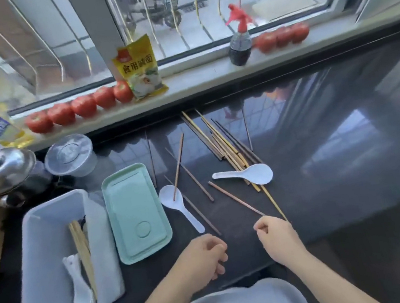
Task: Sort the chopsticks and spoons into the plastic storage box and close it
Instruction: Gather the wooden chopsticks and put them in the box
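Head view: right hand [277, 234] pinches a chopstick [236, 199] right of the box [53, 249]; left hand [203, 258] loosely curled, empty; next, carry it into the box.

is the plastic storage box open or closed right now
Open. The translucent grey plastic storage box has no cover on; its mint green rectangular lid lies flat on the dark countertop beside it.

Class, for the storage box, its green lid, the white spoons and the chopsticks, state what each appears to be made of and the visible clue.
Storage box: translucent frosted plastic; contents show dimly through its wall.
Green lid: opaque matte plastic, with moulded ridges.
White spoons: glossy, smooth; probably plastic or melamine, possibly ceramic.
Chopsticks: likely wood or bamboo, matte tan and dark brown.
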`<state>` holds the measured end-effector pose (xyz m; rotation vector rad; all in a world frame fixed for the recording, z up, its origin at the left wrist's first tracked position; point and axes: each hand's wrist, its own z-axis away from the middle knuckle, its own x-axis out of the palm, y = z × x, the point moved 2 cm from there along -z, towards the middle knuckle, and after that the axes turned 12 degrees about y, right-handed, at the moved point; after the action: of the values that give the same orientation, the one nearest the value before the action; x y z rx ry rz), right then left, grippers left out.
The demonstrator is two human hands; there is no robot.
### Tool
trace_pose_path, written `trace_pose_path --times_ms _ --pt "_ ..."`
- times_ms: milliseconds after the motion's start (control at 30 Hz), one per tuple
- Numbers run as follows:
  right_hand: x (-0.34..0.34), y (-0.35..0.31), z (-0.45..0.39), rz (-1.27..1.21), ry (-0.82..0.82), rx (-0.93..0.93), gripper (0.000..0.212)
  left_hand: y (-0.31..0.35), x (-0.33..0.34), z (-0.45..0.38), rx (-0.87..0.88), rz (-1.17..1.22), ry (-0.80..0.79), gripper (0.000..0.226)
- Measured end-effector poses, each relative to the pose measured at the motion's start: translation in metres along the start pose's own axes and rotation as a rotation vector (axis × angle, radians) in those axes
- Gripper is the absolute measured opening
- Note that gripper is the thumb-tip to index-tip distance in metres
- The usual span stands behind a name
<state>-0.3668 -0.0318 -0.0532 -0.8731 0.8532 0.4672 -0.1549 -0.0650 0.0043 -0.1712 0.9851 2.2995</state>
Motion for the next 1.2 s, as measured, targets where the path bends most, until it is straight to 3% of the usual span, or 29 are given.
trace_pose_path --times_ms 67,133,200,267,400,533,633,733,800,867,900,967,1000,1067,1200 --pt "-0.008 -0.002 -0.025 0.08 0.158 -0.112 0.02 0.003 -0.006 -0.004 0.0 -0.024 0.045 0.017" --pt "-0.011 -0.011 -0.062 0.184 0.304 -0.301 0.037 -0.005 -0.023 -0.009 -0.013 -0.017 0.11 0.015" --pt "-0.01 -0.016 -0.097 0.329 0.294 -0.364 0.059 -0.017 -0.043 -0.009 -0.056 0.02 0.185 0.014" --pt "-0.006 -0.017 -0.121 0.403 0.226 -0.338 0.067 -0.028 -0.062 -0.009 -0.097 0.088 0.249 0.014" --pt "0.001 -0.012 -0.128 0.477 0.267 -0.428 0.05 -0.03 -0.071 -0.016 -0.105 0.178 0.293 0.014" --pt "-0.001 0.003 -0.122 0.395 0.35 -0.563 0.044 -0.018 -0.055 -0.023 -0.068 0.086 0.2 0.015" --pt "-0.021 0.014 -0.126 0.265 0.507 -0.469 0.038 -0.008 -0.05 -0.025 -0.048 -0.009 0.181 0.016" --pt "-0.044 0.039 -0.143 0.292 0.623 -0.145 0.04 -0.001 -0.047 -0.032 -0.042 -0.11 0.199 0.016" --pt "-0.047 0.054 -0.155 0.37 0.532 0.014 0.041 0.0 -0.045 -0.038 -0.053 -0.159 0.205 0.016" --pt "-0.043 0.05 -0.158 0.407 0.511 0.038 0.039 0.001 -0.046 -0.044 -0.078 -0.145 0.213 0.016" --pt "-0.042 0.035 -0.154 0.4 0.556 -0.017 0.032 0.0 -0.048 -0.048 -0.096 -0.116 0.23 0.016" --pt "-0.029 -0.015 -0.135 0.381 0.621 -0.298 0.016 -0.001 -0.055 -0.056 -0.142 -0.028 0.286 0.016" --pt "-0.012 -0.045 -0.119 0.371 0.573 -0.491 0.013 -0.003 -0.061 -0.061 -0.165 0.01 0.323 0.017" --pt "0.035 -0.1 -0.076 0.355 0.323 -0.752 0.023 -0.007 -0.073 -0.068 -0.202 0.057 0.394 0.021" --pt "0.096 -0.151 -0.049 0.597 0.038 -0.727 0.037 -0.014 -0.09 -0.073 -0.227 0.102 0.442 0.023"
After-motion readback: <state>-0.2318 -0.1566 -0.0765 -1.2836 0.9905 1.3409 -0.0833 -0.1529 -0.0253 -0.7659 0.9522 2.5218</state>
